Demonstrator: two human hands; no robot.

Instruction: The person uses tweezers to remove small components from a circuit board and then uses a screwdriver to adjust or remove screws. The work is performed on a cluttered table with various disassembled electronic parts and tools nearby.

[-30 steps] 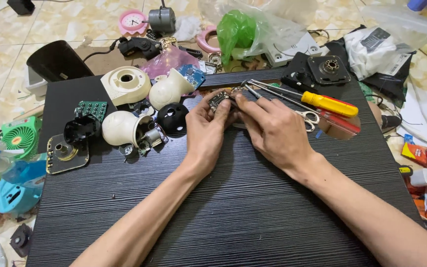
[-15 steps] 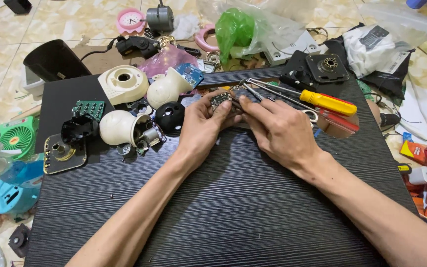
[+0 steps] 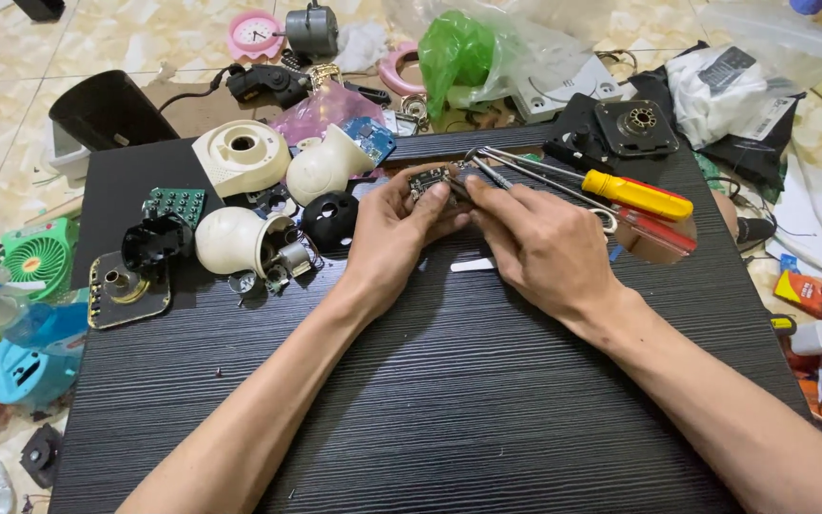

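Observation:
Both hands meet near the far edge of a black ridged board [image 3: 449, 400]. My left hand [image 3: 397, 228] pinches a small round circuit board [image 3: 427, 179] with dark chips on it, held just above the board. My right hand [image 3: 535, 243] is closed on a thin metal tool [image 3: 483, 169] whose tip touches the circuit board; its far end pokes out past my fingers. A small white strip [image 3: 473, 266] lies on the board between my wrists.
Left of my hands lie cream plastic shells [image 3: 240, 152], a black ball part [image 3: 330, 221], a green keypad board [image 3: 173, 205] and a black housing [image 3: 154, 243]. A yellow-handled screwdriver [image 3: 635, 195] and a red-handled tool [image 3: 658, 233] lie to the right. Bags, a pink clock and small fans crowd the floor.
The view has shifted slightly; my hands stay together on the small circuit board, with the right fingers working the thin tool against it. Nothing else moved.

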